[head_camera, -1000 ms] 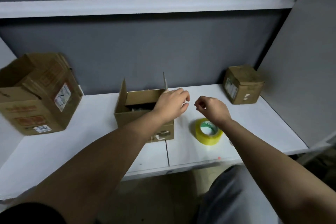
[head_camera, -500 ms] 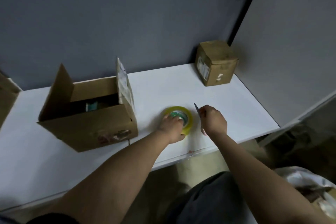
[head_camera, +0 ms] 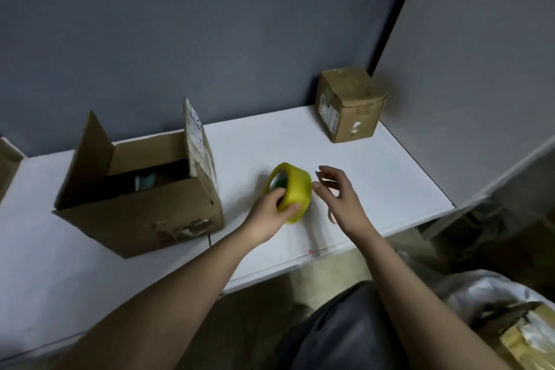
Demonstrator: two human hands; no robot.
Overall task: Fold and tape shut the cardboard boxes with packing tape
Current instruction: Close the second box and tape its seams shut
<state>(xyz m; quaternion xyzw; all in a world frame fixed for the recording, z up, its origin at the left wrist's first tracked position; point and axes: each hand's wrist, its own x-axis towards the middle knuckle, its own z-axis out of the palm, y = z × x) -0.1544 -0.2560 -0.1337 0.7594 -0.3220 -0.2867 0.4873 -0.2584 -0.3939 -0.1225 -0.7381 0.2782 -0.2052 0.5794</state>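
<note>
An open cardboard box (head_camera: 141, 213) stands on the white shelf (head_camera: 390, 177) at the left, two flaps upright, some contents inside. Right of it my left hand (head_camera: 267, 216) grips the yellow packing tape roll (head_camera: 295, 189), lifted on edge off the shelf. My right hand (head_camera: 342, 201) is just right of the roll, thumb and forefinger at its rim. A thin cutter seems to lie in that hand, its dark tip by the forefinger and a pink end below the palm. A small closed cardboard box (head_camera: 351, 105) sits in the far right corner.
Grey walls close the shelf at the back and right. Another cardboard box (head_camera: 7, 165) shows at the left edge. A plastic bag with cardboard (head_camera: 486, 300) lies on the floor at the lower right, beside my dark-clad leg.
My left hand left the open box, took hold of the tape roll and raised it on edge. My right hand uncurled its thumb and forefinger toward the roll. The camera tilted down and right.
</note>
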